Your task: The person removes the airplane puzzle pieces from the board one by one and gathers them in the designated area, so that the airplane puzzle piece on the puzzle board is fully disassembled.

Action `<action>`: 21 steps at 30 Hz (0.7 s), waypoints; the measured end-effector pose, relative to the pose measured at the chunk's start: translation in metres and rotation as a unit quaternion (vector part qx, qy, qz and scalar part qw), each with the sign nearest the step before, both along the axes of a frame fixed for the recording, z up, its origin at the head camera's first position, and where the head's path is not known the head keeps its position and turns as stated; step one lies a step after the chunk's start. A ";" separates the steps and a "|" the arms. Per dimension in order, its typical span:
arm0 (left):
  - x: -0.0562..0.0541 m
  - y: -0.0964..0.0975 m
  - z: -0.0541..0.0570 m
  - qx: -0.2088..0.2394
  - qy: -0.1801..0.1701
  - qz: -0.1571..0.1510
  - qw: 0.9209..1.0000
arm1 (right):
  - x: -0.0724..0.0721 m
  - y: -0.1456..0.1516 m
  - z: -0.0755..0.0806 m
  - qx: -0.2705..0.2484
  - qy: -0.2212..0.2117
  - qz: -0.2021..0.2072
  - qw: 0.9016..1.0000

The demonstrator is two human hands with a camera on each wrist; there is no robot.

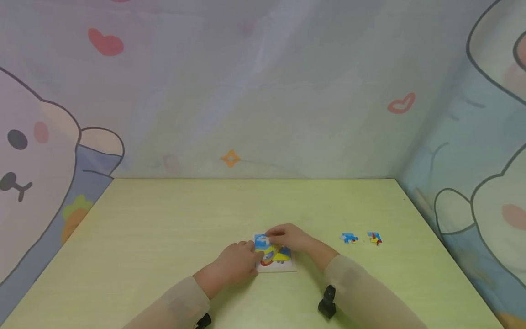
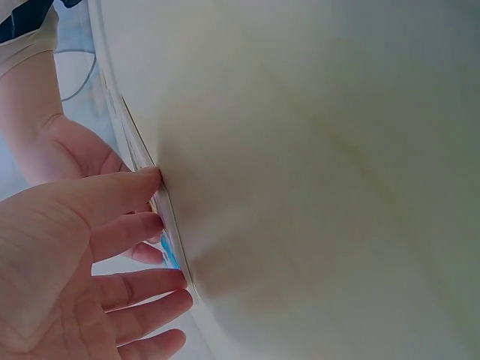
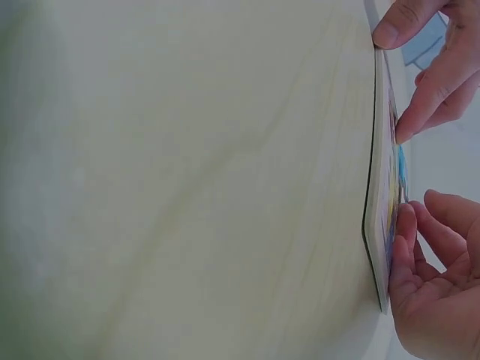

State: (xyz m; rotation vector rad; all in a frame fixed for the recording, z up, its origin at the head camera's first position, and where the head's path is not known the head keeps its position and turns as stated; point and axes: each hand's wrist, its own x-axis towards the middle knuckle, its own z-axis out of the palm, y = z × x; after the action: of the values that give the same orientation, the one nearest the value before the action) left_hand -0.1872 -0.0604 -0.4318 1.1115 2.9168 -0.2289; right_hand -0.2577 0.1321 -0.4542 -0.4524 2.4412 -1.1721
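Note:
In the head view a small jigsaw puzzle (image 1: 281,257) lies flat on the table in a pale tray, its picture blue, yellow and white. My left hand (image 1: 237,262) rests along the tray's left side, with extended fingers touching its edge and the puzzle face. At the far edge my right hand (image 1: 291,236) touches the puzzle with bent fingertips and covers its upper right part. The right wrist view has the right thumb (image 3: 450,210) apart from the fingers, and no loose piece shows between them. Edge-on, the tray (image 3: 373,172) appears thin and flat.
Two loose puzzle pieces lie right of the hands: a blue and white one (image 1: 349,238) and a blue, red and yellow one (image 1: 375,238). The light wooden table (image 1: 185,210) ends against a printed cloth backdrop (image 1: 287,114). Dark wrist devices (image 1: 327,302) sit at the sleeves.

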 end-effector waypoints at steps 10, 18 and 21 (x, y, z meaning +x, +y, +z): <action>-0.001 -0.002 0.002 0.000 -0.011 0.008 1.000 | -0.003 -0.010 0.006 -0.029 0.017 -0.028 0.999; -0.002 0.000 -0.004 0.003 -0.012 0.008 1.000 | -0.005 -0.019 0.006 -0.057 0.004 -0.041 0.998; -0.002 0.001 -0.004 0.007 -0.011 0.004 1.000 | -0.005 -0.019 0.006 -0.041 0.017 -0.044 0.998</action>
State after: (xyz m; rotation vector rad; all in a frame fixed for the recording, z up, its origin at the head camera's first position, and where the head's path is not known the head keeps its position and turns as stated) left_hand -0.1894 -0.0592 -0.4353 1.0955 2.9083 -0.1960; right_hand -0.2623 0.1135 -0.4484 -0.3959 2.4724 -1.3138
